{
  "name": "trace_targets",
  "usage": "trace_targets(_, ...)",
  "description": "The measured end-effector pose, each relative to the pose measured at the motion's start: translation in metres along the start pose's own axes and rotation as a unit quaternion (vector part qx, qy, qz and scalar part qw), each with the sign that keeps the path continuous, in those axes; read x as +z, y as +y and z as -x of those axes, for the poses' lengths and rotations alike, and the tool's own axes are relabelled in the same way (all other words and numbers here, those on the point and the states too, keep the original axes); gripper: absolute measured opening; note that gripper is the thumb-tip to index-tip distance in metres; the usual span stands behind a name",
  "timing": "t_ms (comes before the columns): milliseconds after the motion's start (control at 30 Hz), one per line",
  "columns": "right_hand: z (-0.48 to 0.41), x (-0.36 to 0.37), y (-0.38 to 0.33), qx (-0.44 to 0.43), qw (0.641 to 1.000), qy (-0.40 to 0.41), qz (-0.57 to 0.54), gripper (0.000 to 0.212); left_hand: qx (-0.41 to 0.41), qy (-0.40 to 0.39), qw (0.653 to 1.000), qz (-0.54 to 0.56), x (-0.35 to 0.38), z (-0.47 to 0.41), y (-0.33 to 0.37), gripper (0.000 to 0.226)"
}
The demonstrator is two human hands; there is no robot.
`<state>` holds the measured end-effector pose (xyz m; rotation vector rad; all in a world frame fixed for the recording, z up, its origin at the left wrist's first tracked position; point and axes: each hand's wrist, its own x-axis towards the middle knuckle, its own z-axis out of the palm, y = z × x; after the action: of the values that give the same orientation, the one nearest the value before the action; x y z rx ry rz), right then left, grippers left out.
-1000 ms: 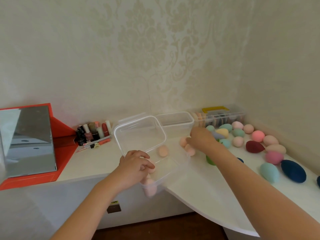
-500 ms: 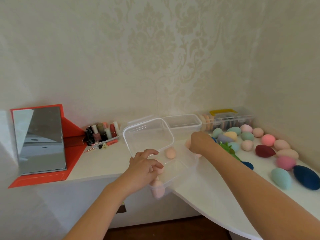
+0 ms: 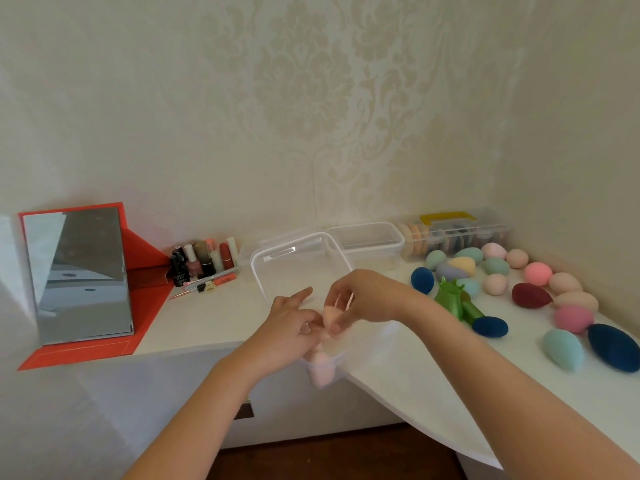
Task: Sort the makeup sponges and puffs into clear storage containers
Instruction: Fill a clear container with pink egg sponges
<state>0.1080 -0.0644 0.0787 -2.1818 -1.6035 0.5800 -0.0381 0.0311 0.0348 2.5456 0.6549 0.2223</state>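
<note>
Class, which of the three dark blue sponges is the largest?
The dark blue sponge farthest right, beside the teal sponge; the two smaller ones flank the green item.

We count three clear containers (image 3: pixel 367 237): one tilted container (image 3: pixel 277 268) at the left hand (image 3: pixel 287 329) and two behind the right hand (image 3: pixel 367 299). We can be sure of two peach sponges (image 3: pixel 329 315), one pinched in the right hand and one just below the left. Right of the right hand lie at least seventeen loose sponges (image 3: pixel 537 273), among them three dark blue sponges (image 3: pixel 613 348) and one maroon sponge (image 3: pixel 530 295). One mirror (image 3: pixel 83 271) stands well left of the left hand.
</note>
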Motion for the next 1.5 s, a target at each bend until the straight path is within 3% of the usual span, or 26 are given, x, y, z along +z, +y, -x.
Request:
trace_targets(200, 0.0, 0.019, 0.003, -0.002, 0.999, -0.033, 0.03, 0.035, -0.005, 0.005, 1.0, 0.015, 0.001, 0.0, 0.0, 0.03)
trace_targets(367, -0.003, 0.028, 0.006, 0.028, 0.999, 0.015, 0.025, 0.035, -0.002, 0.009, 1.0, 0.017, 0.0, 0.0, 0.0, 0.031)
trace_targets(500, -0.005, 0.033, 0.004, 0.027, 0.999, 0.006, 0.015, 0.033, -0.008, 0.004, 0.999, 0.038, 0.0, -0.001, -0.001, 0.027)
trace_targets(667, -0.005, 0.03, 0.002, 0.029, 0.998, 0.004, -0.062, 0.022, -0.023, -0.008, 0.997, 0.068, -0.003, -0.004, -0.002, 0.032)
trace_targets(800, -0.003, 0.022, 0.0, 0.005, 0.991, -0.027, -0.13, 0.011, -0.033, 0.005, 0.999, 0.017, -0.004, -0.006, -0.003, 0.031)
trace_targets(867, -0.003, 0.013, 0.003, 0.004, 0.982, 0.014, -0.189, 0.009, -0.034, 0.008, 0.999, 0.011, -0.004, -0.006, -0.006, 0.029)
trace_targets(933, -0.005, 0.001, 0.011, 0.022, 0.964, 0.129, -0.231, 0.011, -0.033, 0.017, 0.999, 0.007, -0.004, -0.004, -0.01, 0.027)
trace_targets(1000, -0.011, -0.007, 0.028, 0.049, 0.94, 0.238, -0.237, 0.017, -0.035, 0.029, 0.999, 0.012, -0.005, -0.001, -0.015, 0.026)
trace_targets(1067, -0.019, -0.008, 0.047, 0.072, 0.935, 0.275, -0.214, 0.02, -0.04, 0.036, 0.998, 0.014, -0.008, 0.002, -0.021, 0.026)
trace_targets(1167, -0.032, 0.004, 0.068, 0.091, 0.96, 0.219, -0.15, 0.015, -0.05, 0.042, 0.998, 0.012, -0.014, 0.004, -0.029, 0.028)
trace_targets(1400, -0.049, 0.039, 0.081, -0.002, 0.994, 0.057, -0.096, 0.059, -0.055, 0.018, 0.998, 0.01, -0.031, 0.008, -0.049, 0.025)
trace_targets(1500, -0.056, 0.046, 0.078, -0.062, 0.991, 0.05, -0.107, 0.057, -0.045, 0.002, 0.999, 0.02, -0.036, 0.008, -0.052, 0.024)
